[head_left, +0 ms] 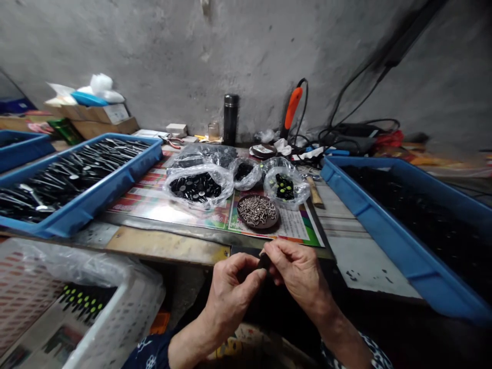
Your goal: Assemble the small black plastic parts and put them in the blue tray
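Observation:
Between the fingertips of both hands is a small black piece point(264, 261), mostly covered, just off the table's front edge. My left hand point(230, 287) pinches it between thumb and forefinger. From the other side, my right hand point(300, 271) closes its bent fingers on it. Just beyond the hands, a round brown dish point(265, 227) holds many small silver metal pins. Behind it stand open clear plastic bags: a left bag point(226, 179) with black oval parts, a middle bag point(251, 179) with dark parts, and a right bag point(302, 192) with black and yellow-green parts.
A blue tray point(144, 160) of long black parts lies left; another blue tray point(384, 241) with dark parts lies right. Below left is a white basket point(111, 312) lined with plastic. At the back are a black flask point(230, 120) and an orange-handled tool point(293, 107). A wooden handle point(315, 193) lies near the right bag.

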Demonstrator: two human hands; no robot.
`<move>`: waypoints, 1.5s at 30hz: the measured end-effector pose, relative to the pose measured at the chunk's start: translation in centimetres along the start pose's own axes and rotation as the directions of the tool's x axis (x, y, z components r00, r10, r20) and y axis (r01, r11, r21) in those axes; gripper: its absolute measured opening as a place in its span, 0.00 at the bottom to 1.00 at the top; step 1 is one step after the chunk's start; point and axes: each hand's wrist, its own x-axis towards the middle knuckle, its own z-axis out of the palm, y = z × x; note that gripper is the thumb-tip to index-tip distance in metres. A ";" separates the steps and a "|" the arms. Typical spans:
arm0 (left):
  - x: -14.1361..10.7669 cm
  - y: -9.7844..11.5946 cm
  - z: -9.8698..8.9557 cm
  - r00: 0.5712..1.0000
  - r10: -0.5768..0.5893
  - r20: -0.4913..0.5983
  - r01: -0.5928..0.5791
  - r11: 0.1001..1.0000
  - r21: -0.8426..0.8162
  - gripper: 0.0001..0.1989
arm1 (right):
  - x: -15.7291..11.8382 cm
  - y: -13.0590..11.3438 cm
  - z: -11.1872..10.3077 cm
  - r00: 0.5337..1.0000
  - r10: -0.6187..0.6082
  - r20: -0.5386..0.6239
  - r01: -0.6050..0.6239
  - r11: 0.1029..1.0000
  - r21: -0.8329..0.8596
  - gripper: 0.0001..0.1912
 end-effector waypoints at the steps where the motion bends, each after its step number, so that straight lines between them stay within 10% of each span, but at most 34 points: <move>1: 0.0 0.0 0.0 1.000 -0.003 0.001 0.003 1.000 0.003 0.12 | -0.1 0.2 0.1 1.000 -0.002 -0.017 0.002 1.000 0.008 0.22; 13: 0.2 0.3 0.0 0.997 0.079 -0.018 -0.079 0.997 -0.008 0.11 | -0.3 -0.2 -0.7 0.987 0.034 0.157 -0.051 0.993 0.103 0.14; 20: 0.8 0.3 0.3 0.971 -0.105 0.215 0.192 0.878 -0.439 0.25 | 0.2 -0.3 0.0 0.986 0.076 0.147 -0.099 0.983 0.154 0.23; 30: 1.9 0.9 -2.2 0.982 -0.152 0.113 0.189 0.830 -0.525 0.26 | 2.8 -0.7 1.6 0.977 0.014 0.214 -0.032 0.996 0.082 0.20; 35: 2.1 0.8 -4.5 0.988 -0.153 0.021 0.141 0.839 -0.526 0.25 | 6.5 -3.4 1.6 0.890 -0.053 0.454 0.122 0.985 -0.124 0.17; 40: 2.0 0.7 -6.4 0.983 -0.178 -0.055 0.125 0.849 -0.513 0.26 | 13.1 -6.0 4.1 0.816 -0.204 0.540 0.527 0.647 -0.551 0.10; 45: 2.0 0.5 -7.5 0.976 -0.194 -0.100 0.119 0.858 -0.499 0.27 | 17.9 -5.0 8.8 0.840 -0.064 0.539 0.524 0.354 -0.775 0.11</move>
